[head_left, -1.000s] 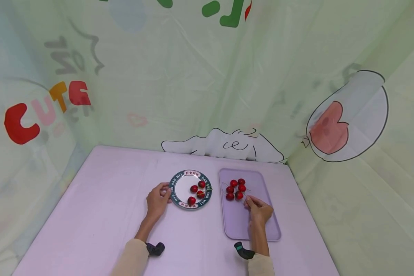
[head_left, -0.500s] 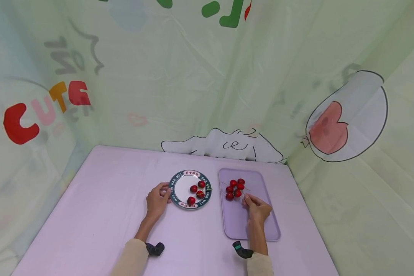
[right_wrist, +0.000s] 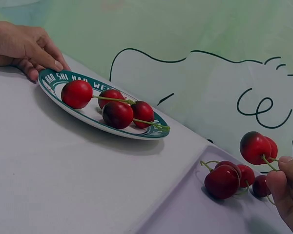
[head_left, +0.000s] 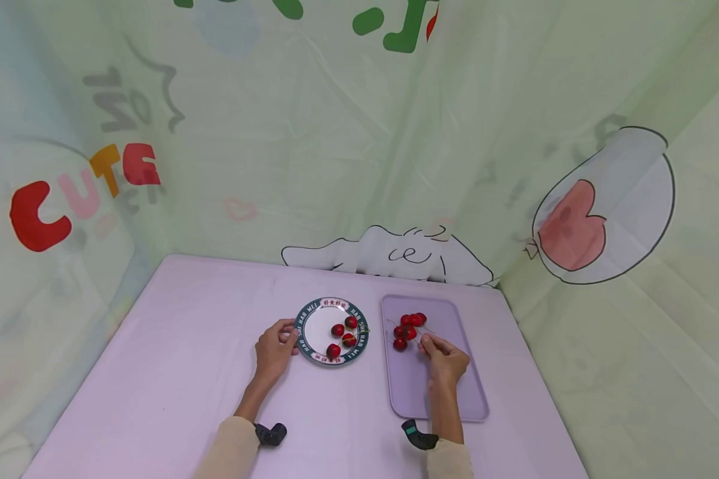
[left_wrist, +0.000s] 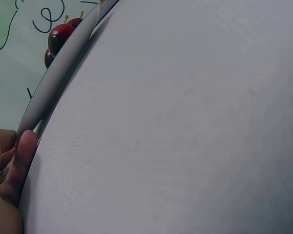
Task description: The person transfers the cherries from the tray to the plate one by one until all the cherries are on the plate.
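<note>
My left hand (head_left: 273,349) grips the left rim of a round white plate (head_left: 320,329) with a dark green lettered border. In the right wrist view, the thumb lies over that rim and fingers sit beneath it. Several red cherries (right_wrist: 77,94) with green stems lie on the plate. Over the purple tray (head_left: 410,392), my right hand (head_left: 448,362) pinches the stems of a pair of cherries (right_wrist: 254,147) between thumb and fingertip. This pair hangs off the tray, as the right wrist view shows. Several other cherries (right_wrist: 222,181) lie on the tray just below and beside it.
Plate and tray stand side by side, with a narrow strip of the pale pink table (head_left: 174,372) between them. Behind the table's far edge hangs a printed green curtain (head_left: 335,166), which also runs along both sides.
My right hand has shifted slightly left and away from me, and the pinched pair of cherries has moved with it. The left hand and the plate keep their place.
</note>
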Demonstrator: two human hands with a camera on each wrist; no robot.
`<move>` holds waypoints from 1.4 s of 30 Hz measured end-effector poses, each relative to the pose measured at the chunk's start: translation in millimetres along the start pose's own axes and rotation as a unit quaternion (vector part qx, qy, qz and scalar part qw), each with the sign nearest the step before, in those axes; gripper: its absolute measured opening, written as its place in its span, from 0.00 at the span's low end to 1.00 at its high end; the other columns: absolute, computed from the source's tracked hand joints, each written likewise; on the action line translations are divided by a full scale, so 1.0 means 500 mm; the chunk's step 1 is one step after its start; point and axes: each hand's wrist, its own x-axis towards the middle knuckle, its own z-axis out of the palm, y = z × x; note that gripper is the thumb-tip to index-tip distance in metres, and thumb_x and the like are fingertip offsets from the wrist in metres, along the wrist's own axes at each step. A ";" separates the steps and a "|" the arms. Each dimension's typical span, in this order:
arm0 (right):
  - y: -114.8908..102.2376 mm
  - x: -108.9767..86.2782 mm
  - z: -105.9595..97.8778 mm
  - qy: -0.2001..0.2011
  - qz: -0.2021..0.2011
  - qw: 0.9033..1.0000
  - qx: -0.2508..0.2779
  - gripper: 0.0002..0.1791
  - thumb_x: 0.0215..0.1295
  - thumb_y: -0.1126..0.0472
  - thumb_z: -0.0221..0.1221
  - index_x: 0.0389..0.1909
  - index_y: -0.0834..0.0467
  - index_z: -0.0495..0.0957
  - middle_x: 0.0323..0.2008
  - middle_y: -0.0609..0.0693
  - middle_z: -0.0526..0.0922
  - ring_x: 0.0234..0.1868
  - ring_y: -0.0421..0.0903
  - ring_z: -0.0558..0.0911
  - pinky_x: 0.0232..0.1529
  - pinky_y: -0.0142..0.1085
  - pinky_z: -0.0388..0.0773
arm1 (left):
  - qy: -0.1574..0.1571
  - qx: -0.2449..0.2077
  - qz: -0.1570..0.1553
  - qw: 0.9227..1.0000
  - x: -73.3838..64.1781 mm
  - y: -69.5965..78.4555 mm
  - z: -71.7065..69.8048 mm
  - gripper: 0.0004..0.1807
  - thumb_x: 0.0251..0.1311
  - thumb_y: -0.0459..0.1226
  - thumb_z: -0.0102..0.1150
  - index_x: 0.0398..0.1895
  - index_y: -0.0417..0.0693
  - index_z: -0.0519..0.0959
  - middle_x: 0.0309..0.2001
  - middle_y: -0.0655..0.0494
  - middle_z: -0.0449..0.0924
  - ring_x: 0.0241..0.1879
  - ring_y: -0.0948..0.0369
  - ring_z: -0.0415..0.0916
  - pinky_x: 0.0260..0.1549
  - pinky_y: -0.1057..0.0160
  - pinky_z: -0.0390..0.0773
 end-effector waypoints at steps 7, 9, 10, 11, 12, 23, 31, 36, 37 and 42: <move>-0.025 -0.023 0.021 -0.019 0.002 1.000 0.024 0.14 0.68 0.72 0.71 0.51 0.76 0.87 0.27 0.49 0.92 0.26 0.41 0.91 0.41 0.35 0.92 | 0.003 0.006 0.007 1.000 0.001 -0.005 0.001 0.19 0.79 0.37 0.62 0.68 0.45 0.82 0.50 0.48 0.89 0.26 0.67 0.85 0.34 0.74 0.80; -0.032 -0.029 0.028 -0.021 -0.001 0.999 0.037 0.14 0.67 0.74 0.71 0.51 0.78 0.86 0.27 0.50 0.92 0.24 0.40 0.90 0.39 0.34 0.92 | 0.003 0.005 0.008 1.000 0.001 -0.006 0.001 0.19 0.79 0.37 0.62 0.68 0.45 0.82 0.49 0.47 0.89 0.26 0.67 0.85 0.34 0.74 0.80; -0.034 -0.032 0.031 -0.022 -0.002 0.999 0.044 0.14 0.67 0.75 0.70 0.51 0.78 0.86 0.27 0.50 0.92 0.24 0.40 0.90 0.37 0.33 0.91 | 0.003 0.005 0.009 1.000 0.000 -0.006 0.001 0.19 0.79 0.37 0.62 0.68 0.44 0.82 0.49 0.47 0.89 0.26 0.67 0.84 0.33 0.74 0.80; -0.037 -0.035 0.035 -0.021 -0.005 0.999 0.049 0.13 0.67 0.76 0.70 0.50 0.79 0.86 0.26 0.50 0.92 0.23 0.39 0.89 0.35 0.32 0.91 | 0.003 0.004 0.009 1.000 0.000 -0.006 0.001 0.18 0.79 0.36 0.62 0.68 0.44 0.82 0.49 0.47 0.89 0.26 0.67 0.85 0.33 0.74 0.80; -0.039 -0.038 0.038 -0.021 -0.007 0.998 0.053 0.13 0.67 0.77 0.69 0.50 0.80 0.86 0.25 0.49 0.92 0.22 0.39 0.89 0.34 0.31 0.90 | 0.004 0.004 0.009 1.000 0.000 -0.007 0.001 0.18 0.79 0.36 0.62 0.68 0.44 0.82 0.49 0.47 0.89 0.26 0.67 0.84 0.32 0.74 0.80; -0.038 -0.047 0.058 -0.055 -0.019 0.998 0.037 0.15 0.66 0.76 0.71 0.51 0.80 0.85 0.29 0.49 0.92 0.23 0.41 0.90 0.34 0.31 0.90 | 0.005 -0.002 0.009 1.000 -0.002 -0.009 0.002 0.18 0.79 0.36 0.62 0.67 0.44 0.82 0.49 0.46 0.89 0.26 0.66 0.84 0.30 0.74 0.82; -0.037 -0.048 0.074 -0.057 -0.023 0.997 0.039 0.12 0.67 0.77 0.69 0.48 0.81 0.86 0.24 0.46 0.91 0.22 0.40 0.89 0.32 0.31 0.90 | 0.001 -0.005 0.008 1.000 -0.001 -0.006 0.002 0.18 0.79 0.36 0.61 0.68 0.43 0.82 0.50 0.46 0.88 0.27 0.66 0.85 0.30 0.74 0.83; -0.043 -0.055 0.077 -0.057 -0.024 0.998 0.031 0.13 0.66 0.76 0.71 0.48 0.80 0.86 0.25 0.46 0.92 0.23 0.41 0.90 0.33 0.31 0.90 | 0.002 -0.003 0.012 1.000 -0.001 -0.009 0.003 0.18 0.79 0.35 0.61 0.68 0.43 0.82 0.49 0.46 0.89 0.27 0.66 0.85 0.30 0.74 0.83; -0.044 -0.057 0.078 -0.058 -0.026 0.997 0.033 0.13 0.66 0.76 0.71 0.48 0.80 0.86 0.25 0.45 0.91 0.23 0.41 0.90 0.33 0.31 0.90 | 0.002 -0.004 0.012 1.000 0.000 -0.009 0.003 0.18 0.79 0.36 0.61 0.68 0.43 0.82 0.50 0.46 0.89 0.27 0.66 0.85 0.30 0.74 0.84; -0.040 -0.060 0.081 -0.056 -0.025 0.998 0.023 0.14 0.65 0.75 0.72 0.48 0.80 0.86 0.25 0.47 0.91 0.23 0.41 0.90 0.35 0.34 0.91 | 0.000 -0.004 0.011 1.000 0.003 -0.012 0.004 0.18 0.79 0.36 0.62 0.68 0.44 0.82 0.49 0.46 0.89 0.27 0.66 0.85 0.29 0.74 0.84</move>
